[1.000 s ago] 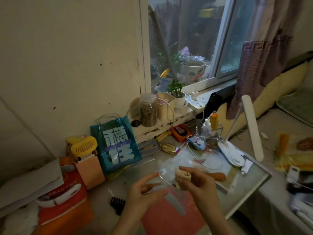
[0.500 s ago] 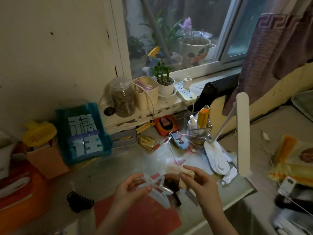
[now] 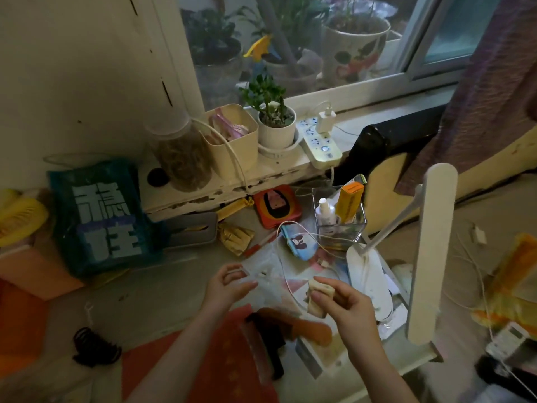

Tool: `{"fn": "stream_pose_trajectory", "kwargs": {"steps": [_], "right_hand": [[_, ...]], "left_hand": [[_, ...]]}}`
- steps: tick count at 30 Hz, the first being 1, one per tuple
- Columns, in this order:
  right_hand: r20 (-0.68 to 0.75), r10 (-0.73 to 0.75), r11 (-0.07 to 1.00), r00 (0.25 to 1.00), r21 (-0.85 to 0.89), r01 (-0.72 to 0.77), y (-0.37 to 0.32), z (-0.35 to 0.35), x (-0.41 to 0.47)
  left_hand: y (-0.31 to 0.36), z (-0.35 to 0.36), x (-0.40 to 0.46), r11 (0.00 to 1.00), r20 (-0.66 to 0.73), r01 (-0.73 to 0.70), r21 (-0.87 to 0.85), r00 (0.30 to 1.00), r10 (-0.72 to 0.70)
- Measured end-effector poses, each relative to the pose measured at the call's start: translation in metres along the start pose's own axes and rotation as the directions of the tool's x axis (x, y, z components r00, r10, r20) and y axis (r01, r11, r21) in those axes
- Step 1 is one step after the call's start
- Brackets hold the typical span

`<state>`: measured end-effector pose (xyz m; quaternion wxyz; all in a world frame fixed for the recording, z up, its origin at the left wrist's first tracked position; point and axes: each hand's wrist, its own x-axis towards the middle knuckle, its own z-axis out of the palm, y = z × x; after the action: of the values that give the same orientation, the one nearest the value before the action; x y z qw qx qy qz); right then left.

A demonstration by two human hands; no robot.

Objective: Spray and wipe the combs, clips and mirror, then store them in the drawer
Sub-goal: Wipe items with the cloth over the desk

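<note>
My left hand (image 3: 228, 287) pinches a clear plastic hair clip (image 3: 263, 282) held above the desk. My right hand (image 3: 344, 305) grips a folded beige cloth (image 3: 318, 296) just right of the clip, not touching it. Below the hands lie an orange-brown comb (image 3: 305, 327), a dark comb (image 3: 271, 341) and a translucent reddish comb (image 3: 255, 351) on a red mat (image 3: 220, 370). A black claw clip (image 3: 94, 346) sits on the desk at the lower left. A small white spray bottle (image 3: 325, 212) stands in a glass box (image 3: 338, 225).
A white desk lamp (image 3: 430, 257) rises on the right, its base (image 3: 369, 282) beside my right hand. A teal bag (image 3: 104, 216), jar (image 3: 181, 158), beige bin (image 3: 232, 141), potted plant (image 3: 274, 123) and power strip (image 3: 319, 141) line the back. White cables (image 3: 286, 257) cross the desk.
The view has tilted down and closer to the desk. My left hand lifted the clear clip up and turned it; my right hand keeps the cloth and stays just right of it.
</note>
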<state>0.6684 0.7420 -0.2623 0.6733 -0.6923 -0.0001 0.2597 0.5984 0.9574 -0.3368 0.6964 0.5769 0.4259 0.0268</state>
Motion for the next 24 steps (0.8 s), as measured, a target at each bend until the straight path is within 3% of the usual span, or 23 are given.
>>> {"fn": "stream_pose_trajectory", "kwargs": {"steps": [7,11,17,24], "right_hand": [[0.022,0.124,0.992,0.992,-0.005,-0.123,0.013,-0.004,0.030],[0.005,0.167,0.986,0.986,0.010,-0.167,0.019,-0.006,0.038],[-0.003,0.169,0.986,0.986,-0.002,-0.169,0.021,-0.005,0.045],[-0.027,0.149,0.989,0.988,-0.016,-0.149,0.024,-0.005,0.048]], "left_hand": [[-0.022,0.018,0.057,0.992,0.135,0.020,0.127,0.990,-0.037],[-0.032,0.015,0.070,0.966,0.124,-0.013,0.258,0.992,-0.020],[-0.039,0.004,0.075,0.845,0.178,-0.187,0.501,0.978,0.112],[-0.053,-0.003,0.076,0.686,0.147,-0.222,0.693,0.975,0.167]]}}
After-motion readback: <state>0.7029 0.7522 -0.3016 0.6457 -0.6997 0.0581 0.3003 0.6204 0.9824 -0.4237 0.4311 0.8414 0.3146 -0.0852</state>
